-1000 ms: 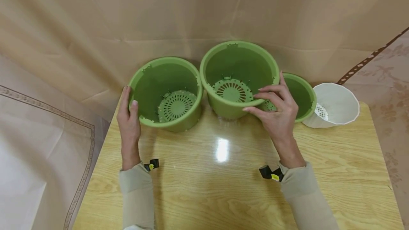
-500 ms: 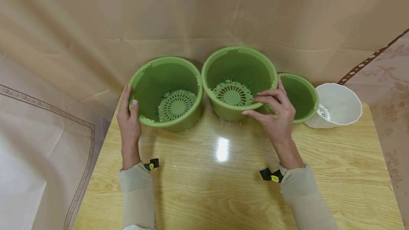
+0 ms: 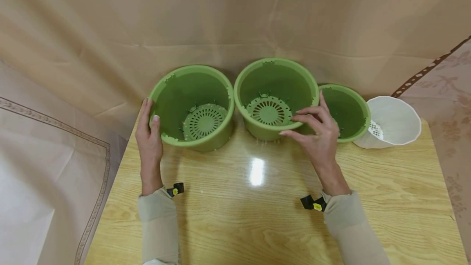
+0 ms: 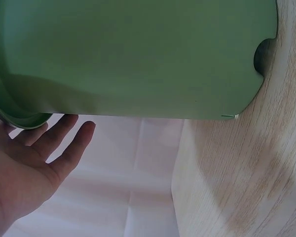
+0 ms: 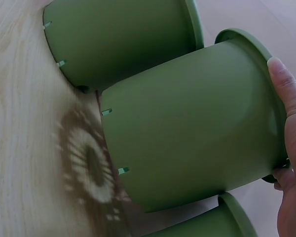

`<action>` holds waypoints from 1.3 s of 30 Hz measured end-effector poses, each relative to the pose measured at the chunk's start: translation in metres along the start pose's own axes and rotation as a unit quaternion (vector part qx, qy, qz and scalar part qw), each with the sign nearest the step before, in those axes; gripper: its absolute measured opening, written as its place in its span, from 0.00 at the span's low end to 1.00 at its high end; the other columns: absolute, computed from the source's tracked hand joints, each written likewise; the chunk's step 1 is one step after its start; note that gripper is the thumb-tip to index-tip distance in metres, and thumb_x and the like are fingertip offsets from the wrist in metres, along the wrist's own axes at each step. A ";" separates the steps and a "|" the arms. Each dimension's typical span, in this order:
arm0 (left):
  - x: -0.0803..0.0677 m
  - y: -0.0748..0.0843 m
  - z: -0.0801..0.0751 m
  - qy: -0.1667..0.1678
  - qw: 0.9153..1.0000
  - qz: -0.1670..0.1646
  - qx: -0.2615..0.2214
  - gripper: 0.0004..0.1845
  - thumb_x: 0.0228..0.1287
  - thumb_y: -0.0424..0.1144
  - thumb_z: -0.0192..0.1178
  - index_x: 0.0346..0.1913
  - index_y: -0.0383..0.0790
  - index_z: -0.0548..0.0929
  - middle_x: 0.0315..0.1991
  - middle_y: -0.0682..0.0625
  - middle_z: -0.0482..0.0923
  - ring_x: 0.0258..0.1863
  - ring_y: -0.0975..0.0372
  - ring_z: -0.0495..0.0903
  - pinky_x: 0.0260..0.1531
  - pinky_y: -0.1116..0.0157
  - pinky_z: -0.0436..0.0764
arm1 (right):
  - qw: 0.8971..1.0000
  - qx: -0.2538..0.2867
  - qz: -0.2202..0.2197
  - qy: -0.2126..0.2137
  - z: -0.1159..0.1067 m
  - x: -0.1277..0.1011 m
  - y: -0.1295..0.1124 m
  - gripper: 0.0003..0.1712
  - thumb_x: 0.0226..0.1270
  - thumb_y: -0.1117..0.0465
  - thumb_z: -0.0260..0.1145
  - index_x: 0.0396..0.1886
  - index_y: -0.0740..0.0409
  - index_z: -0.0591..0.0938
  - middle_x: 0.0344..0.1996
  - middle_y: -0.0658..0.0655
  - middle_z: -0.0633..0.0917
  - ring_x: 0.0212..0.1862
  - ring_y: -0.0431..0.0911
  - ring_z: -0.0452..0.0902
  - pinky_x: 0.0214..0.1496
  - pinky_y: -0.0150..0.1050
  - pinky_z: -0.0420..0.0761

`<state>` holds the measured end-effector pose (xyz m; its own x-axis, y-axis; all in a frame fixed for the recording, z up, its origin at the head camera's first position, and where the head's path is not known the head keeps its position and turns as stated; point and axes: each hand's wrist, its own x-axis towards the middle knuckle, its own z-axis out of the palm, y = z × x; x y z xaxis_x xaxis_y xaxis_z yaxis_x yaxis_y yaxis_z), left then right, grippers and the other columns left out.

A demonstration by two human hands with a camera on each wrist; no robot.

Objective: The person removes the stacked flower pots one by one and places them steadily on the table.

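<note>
In the head view my left hand is at the left side of a green plastic flower pot, thumb over its rim and fingers along the outside. The left wrist view shows those fingers fairly straight below the rim. My right hand grips the near right rim of a second green flower pot, fingertips over the rim and thumb in front. Its slotted base stands just above the table, with a slotted light pattern and shadow beneath. The two pots' rims meet side by side.
A smaller green pot stands just right of the second pot, partly behind my right hand. Against it leans a white faceted pot at the far right. A beige curtain hangs close behind the wooden table.
My right hand has lowered the second green pot between the left pot and the smaller one. The smaller green pot and the white pot have shifted right. My left hand stays in place.
</note>
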<state>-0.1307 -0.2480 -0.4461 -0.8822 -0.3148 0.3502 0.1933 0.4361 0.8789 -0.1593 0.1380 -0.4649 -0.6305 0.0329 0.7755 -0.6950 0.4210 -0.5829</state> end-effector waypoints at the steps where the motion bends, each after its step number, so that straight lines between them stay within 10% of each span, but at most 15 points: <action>1: 0.000 0.000 0.000 0.000 1.000 0.001 -0.001 0.24 0.75 0.30 0.47 0.72 0.30 0.67 0.75 0.39 0.58 0.76 0.49 0.54 0.72 0.64 0.57 | 1.000 -0.003 -0.001 -0.001 0.000 0.000 -0.003 0.35 0.42 0.38 0.76 0.23 0.72 0.86 0.29 0.70 0.82 0.53 0.69 0.78 0.73 0.59 0.57; 11: 0.000 0.000 0.001 0.000 1.000 0.005 -0.004 0.24 0.76 0.32 0.47 0.72 0.30 0.67 0.75 0.42 0.58 0.76 0.51 0.55 0.72 0.64 0.56 | 1.000 0.001 0.012 -0.002 0.002 -0.001 -0.019 0.37 0.46 0.40 0.74 0.23 0.76 0.84 0.28 0.73 0.80 0.64 0.77 0.64 0.72 0.61 0.58; 21: -0.001 0.000 0.001 0.004 1.000 0.003 -0.002 0.24 0.75 0.31 0.47 0.72 0.31 0.67 0.75 0.42 0.59 0.76 0.51 0.55 0.72 0.63 0.57 | 1.000 0.000 -0.003 -0.018 0.003 -0.018 0.018 0.31 0.42 0.42 0.78 0.26 0.69 0.88 0.30 0.67 0.83 0.37 0.60 0.80 0.73 0.60 0.56; 39: -0.001 0.000 0.002 0.005 1.000 0.007 -0.014 0.22 0.74 0.31 0.49 0.67 0.28 0.72 0.75 0.42 0.59 0.75 0.51 0.56 0.72 0.62 0.58 | 1.000 0.012 0.022 -0.003 0.006 -0.012 -0.013 0.33 0.45 0.44 0.75 0.24 0.77 0.85 0.27 0.74 0.79 0.44 0.72 0.78 0.74 0.59 0.56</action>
<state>-0.1304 -0.2459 -0.4470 -0.8753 -0.3166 0.3655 0.2174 0.4174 0.8823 -0.1454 0.1270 -0.4681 -0.6627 0.0464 0.7474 -0.6743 0.3973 -0.6225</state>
